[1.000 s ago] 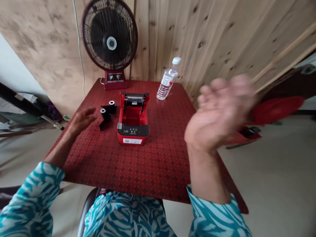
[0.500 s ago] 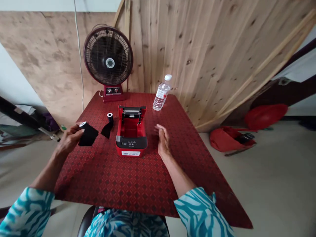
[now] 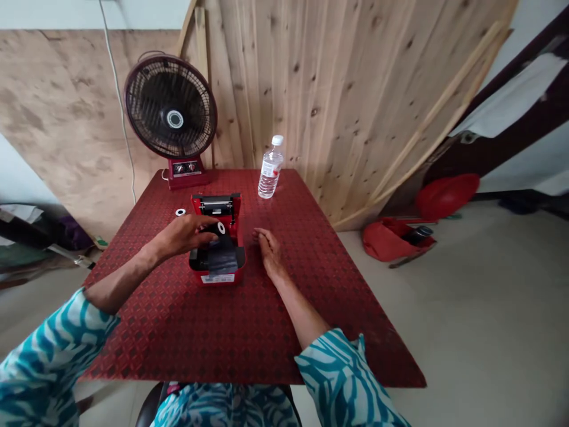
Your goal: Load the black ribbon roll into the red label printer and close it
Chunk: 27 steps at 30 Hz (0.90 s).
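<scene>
My left hand point(image 3: 190, 236) is closed around a black paper roll point(image 3: 221, 228) with a white core, holding it over the red label printer point(image 3: 237, 274). The loose black strip point(image 3: 222, 261) hangs from the roll across the printer's dark front panel. The printer's lid point(image 3: 216, 204) stands raised at the back, and hand and roll hide most of the inner bay. To the right of the printer, my right hand point(image 3: 270, 254) is at the tabletop, empty, its fingers loosely bent and open. Beyond my left wrist shows the white end of a second roll point(image 3: 180, 212); its body is mostly hidden.
The table point(image 3: 249, 338) has a red patterned cover. A fan point(image 3: 171, 112) stands at its back left, and a clear water bottle point(image 3: 270, 169) at the back. Wooden boards point(image 3: 320, 107) rise behind. A red bag point(image 3: 386, 240) lies on the floor to the right.
My left hand has carried the black roll rightward from beside the table's left part to over the printer. My right hand stays near the printer's right side, fingers slightly more bent. The view has shifted.
</scene>
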Each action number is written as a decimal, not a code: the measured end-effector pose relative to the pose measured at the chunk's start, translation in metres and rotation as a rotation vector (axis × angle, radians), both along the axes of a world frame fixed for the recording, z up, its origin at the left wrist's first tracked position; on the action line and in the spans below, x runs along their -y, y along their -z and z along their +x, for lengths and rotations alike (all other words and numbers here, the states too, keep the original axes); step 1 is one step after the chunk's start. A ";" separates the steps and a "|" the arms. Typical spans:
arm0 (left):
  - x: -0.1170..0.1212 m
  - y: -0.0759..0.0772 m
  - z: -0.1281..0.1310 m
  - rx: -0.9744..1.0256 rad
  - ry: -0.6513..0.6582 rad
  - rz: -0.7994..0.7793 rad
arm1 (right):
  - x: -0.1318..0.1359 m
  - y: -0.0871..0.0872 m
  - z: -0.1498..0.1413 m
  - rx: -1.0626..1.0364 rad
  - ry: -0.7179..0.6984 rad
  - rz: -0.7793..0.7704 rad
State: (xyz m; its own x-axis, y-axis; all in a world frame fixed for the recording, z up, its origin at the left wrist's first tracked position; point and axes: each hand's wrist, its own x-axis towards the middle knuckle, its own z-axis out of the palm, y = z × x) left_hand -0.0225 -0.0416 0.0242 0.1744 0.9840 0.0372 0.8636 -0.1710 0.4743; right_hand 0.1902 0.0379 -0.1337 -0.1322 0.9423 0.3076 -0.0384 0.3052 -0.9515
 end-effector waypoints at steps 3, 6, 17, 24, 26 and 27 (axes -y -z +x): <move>-0.017 0.002 0.007 -0.225 0.014 -0.060 | -0.001 0.000 0.000 0.008 -0.013 0.013; -0.027 0.006 0.016 -0.379 0.014 -0.112 | -0.001 0.001 0.000 0.023 -0.031 0.023; -0.052 0.028 0.024 -0.473 0.139 -0.199 | -0.004 0.008 -0.001 0.068 -0.047 0.084; 0.005 0.007 -0.002 -0.051 0.076 0.033 | -0.004 0.009 -0.003 0.050 -0.050 0.089; 0.029 0.006 -0.006 0.008 0.064 0.079 | -0.005 0.012 -0.004 0.051 -0.051 0.097; 0.038 0.008 -0.006 0.007 0.094 0.126 | -0.006 0.013 -0.005 0.055 -0.053 0.104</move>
